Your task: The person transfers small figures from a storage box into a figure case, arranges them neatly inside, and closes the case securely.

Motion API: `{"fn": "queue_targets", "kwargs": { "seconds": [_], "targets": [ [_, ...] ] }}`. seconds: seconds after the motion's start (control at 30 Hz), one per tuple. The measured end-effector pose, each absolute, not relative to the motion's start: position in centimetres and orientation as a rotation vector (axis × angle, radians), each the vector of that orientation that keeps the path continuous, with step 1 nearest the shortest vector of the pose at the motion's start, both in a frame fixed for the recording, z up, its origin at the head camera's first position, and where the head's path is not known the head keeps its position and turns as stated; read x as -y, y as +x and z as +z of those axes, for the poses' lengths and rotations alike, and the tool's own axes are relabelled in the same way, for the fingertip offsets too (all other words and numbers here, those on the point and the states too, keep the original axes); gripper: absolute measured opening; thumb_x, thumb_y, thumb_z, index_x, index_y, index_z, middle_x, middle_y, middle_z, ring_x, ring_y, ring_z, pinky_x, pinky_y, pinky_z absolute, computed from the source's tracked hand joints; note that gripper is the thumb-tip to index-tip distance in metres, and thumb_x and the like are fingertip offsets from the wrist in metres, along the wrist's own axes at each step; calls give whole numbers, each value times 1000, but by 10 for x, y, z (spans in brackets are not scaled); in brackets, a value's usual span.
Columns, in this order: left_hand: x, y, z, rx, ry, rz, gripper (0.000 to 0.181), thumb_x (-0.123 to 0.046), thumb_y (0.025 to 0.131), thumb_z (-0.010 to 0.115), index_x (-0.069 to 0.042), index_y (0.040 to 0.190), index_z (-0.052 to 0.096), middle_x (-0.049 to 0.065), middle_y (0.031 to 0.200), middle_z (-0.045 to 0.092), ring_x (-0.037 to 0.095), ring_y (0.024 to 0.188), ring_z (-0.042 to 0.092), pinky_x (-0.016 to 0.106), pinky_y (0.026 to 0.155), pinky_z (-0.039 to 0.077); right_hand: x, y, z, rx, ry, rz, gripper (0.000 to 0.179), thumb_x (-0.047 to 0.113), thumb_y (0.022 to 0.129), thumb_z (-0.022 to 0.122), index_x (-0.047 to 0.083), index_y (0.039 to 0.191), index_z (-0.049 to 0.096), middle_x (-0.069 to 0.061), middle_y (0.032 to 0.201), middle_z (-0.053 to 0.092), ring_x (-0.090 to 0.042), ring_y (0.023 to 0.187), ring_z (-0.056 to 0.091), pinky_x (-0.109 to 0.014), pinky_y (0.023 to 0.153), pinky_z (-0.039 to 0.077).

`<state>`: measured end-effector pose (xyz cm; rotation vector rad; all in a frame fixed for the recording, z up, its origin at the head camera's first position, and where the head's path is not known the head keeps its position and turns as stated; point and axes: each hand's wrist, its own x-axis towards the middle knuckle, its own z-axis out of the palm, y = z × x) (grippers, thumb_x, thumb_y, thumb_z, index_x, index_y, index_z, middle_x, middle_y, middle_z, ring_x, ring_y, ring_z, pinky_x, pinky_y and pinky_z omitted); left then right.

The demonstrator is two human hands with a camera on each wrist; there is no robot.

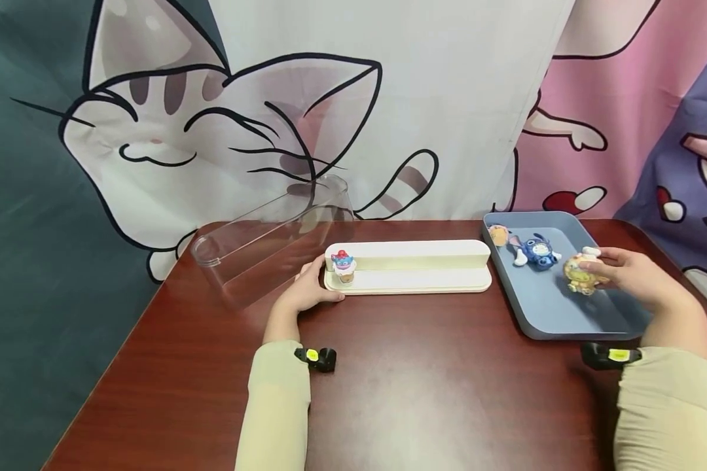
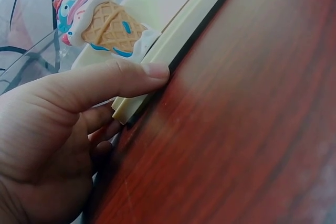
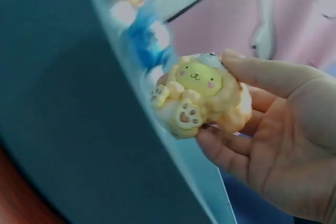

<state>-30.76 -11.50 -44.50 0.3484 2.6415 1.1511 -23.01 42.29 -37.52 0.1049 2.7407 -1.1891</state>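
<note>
My right hand (image 1: 636,276) pinches a yellow figurine (image 1: 582,270) above the blue tray (image 1: 565,327). In the right wrist view the figurine (image 3: 197,93) has a smiling face and paw-print feet, with the thumb on top and fingers beneath. My left hand (image 1: 306,288) grips the left end of a long cream stepped display stand (image 1: 418,281). Its thumb (image 2: 136,76) lies along the stand's front edge in the left wrist view, and its other fingers are partly hidden at the end. On the stand's left end stands a small ice-cream-cone figurine (image 1: 344,267) with a blue and red top.
A blue figurine (image 1: 537,252) and a small peach-coloured one (image 1: 498,235) lie in the tray's far left part. Left of the stand, a clear plastic cover (image 1: 271,242) rests tilted on the brown table (image 1: 418,392). A cartoon-print curtain (image 1: 448,98) hangs behind.
</note>
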Motion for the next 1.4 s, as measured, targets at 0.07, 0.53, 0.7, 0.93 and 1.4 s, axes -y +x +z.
{"fn": "queue_targets", "kwargs": {
  "seconds": [0.07, 0.53, 0.7, 0.93, 1.4],
  "targets": [
    [116, -308, -445, -2643, 338, 1155, 101, -30, 70, 80, -12, 148, 19, 18, 144, 26, 37, 128, 23, 52, 104, 21, -416, -228, -376, -2760, 138, -1291, 63, 26, 93, 56, -19, 129, 29, 15, 84, 60, -1, 68, 58, -20, 62, 48],
    [118, -309, -439, -2642, 340, 1154, 100, -29, 70, 80, -11, 147, 19, 18, 144, 26, 39, 127, 22, 53, 103, 22, -370, -230, -366, -2282, 472, -2579, 20, 6, 78, 73, 23, 85, 68, 12, 79, 62, 1, 67, 57, -12, 58, 46],
    [114, -310, -440, -2629, 371, 1159, 101, -31, 70, 80, -11, 148, 18, 18, 145, 26, 38, 128, 22, 52, 103, 21, -361, -236, -356, -2149, 530, -2735, 20, 5, 74, 77, 18, 87, 69, 9, 83, 62, -2, 73, 56, -12, 61, 46],
    [114, -310, -440, -2635, 344, 1157, 101, -29, 70, 80, -10, 147, 18, 18, 145, 25, 38, 129, 20, 52, 104, 20, -355, -240, -358, -2064, 504, -2866, 24, 0, 75, 74, 12, 96, 70, 4, 89, 63, -8, 83, 54, -15, 63, 47],
    [117, -308, -440, -2640, 350, 1152, 101, -31, 71, 80, -9, 148, 18, 18, 146, 25, 39, 129, 20, 52, 104, 20, -321, -254, -355, -2029, 163, -2864, 19, -5, 80, 68, 9, 92, 67, 1, 90, 62, -8, 80, 58, -16, 64, 48]
  ]
}}
